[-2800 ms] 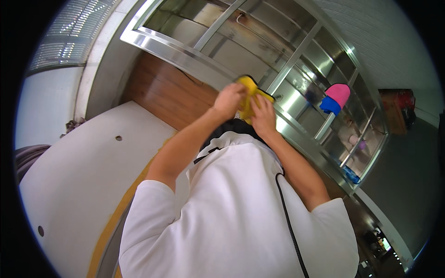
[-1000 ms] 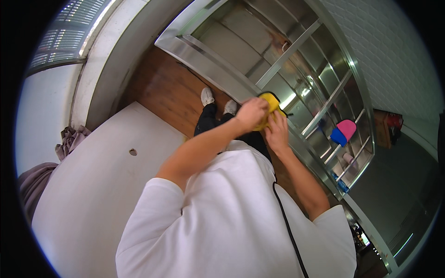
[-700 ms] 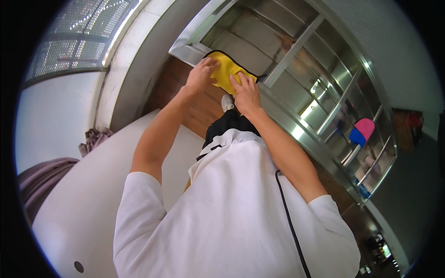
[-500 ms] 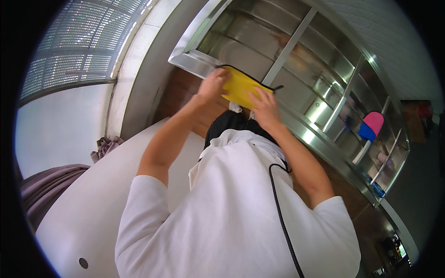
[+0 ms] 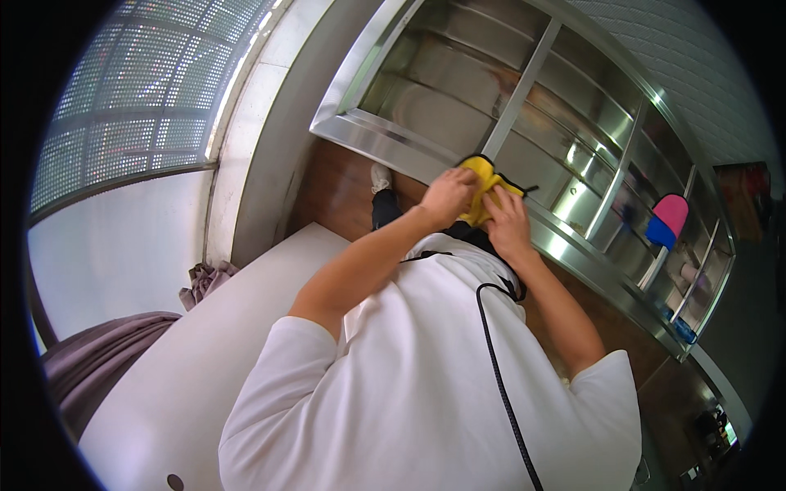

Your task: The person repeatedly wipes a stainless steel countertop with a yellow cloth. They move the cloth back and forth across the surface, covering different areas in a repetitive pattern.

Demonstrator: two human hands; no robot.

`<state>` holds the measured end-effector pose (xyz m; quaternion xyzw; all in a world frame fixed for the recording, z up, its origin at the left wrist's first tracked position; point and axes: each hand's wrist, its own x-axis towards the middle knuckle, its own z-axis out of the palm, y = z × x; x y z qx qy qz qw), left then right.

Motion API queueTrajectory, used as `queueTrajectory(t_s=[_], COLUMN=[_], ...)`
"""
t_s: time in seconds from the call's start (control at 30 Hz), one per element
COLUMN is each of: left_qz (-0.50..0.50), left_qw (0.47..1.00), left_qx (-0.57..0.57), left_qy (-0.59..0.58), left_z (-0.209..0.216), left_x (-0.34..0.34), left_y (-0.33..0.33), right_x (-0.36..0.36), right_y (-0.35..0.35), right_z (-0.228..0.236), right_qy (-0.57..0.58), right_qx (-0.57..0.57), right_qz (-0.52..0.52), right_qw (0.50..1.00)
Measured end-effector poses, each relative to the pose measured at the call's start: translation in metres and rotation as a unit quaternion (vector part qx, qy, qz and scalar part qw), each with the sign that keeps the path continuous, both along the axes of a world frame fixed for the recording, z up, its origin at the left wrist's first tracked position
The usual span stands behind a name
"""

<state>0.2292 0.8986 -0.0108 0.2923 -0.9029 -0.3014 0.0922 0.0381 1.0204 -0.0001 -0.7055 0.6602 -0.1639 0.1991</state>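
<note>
A yellow cloth (image 5: 481, 167) with black edging is bunched between my two hands, just in front of the metal cabinet's lower frame. On its left side, my left hand (image 5: 449, 199) grips it with curled fingers. My right hand (image 5: 509, 225) has its fingers pressed on the cloth's right side. A short black strip sticks out from the cloth's right corner. Parts of the cloth are hidden behind my fingers.
A metal cabinet (image 5: 385, 139) with shelves stretches from front to right. A pink and blue pad (image 5: 670, 217) shows against it. To my left are a white tabletop (image 5: 188, 393), a gathered curtain (image 5: 106, 344) and a window (image 5: 139, 90). A black cable (image 5: 495, 360) runs down my shirt.
The cloth was spread wide between my hands and is now bunched smaller. My left hand has come in toward my right. My left foot now shows beside the cabinet.
</note>
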Motion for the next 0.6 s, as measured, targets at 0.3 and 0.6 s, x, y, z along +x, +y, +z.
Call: queueTrajectory(t_s=[0.3, 0.6], left_qz=[0.158, 0.055], left_qw=[0.98, 0.998], left_qx=[-0.05, -0.002], left_qy=[-0.107, 0.026], left_z=[0.03, -0.005], left_x=[0.197, 0.162], left_y=[-0.155, -0.141], right_x=[0.194, 0.11], right_y=[-0.176, -0.103], right_z=[-0.015, 0.012], right_qy=[0.003, 0.014], right_qx=[-0.055, 0.004], right_qz=[0.06, 0.027], right_qw=[0.997, 1.0])
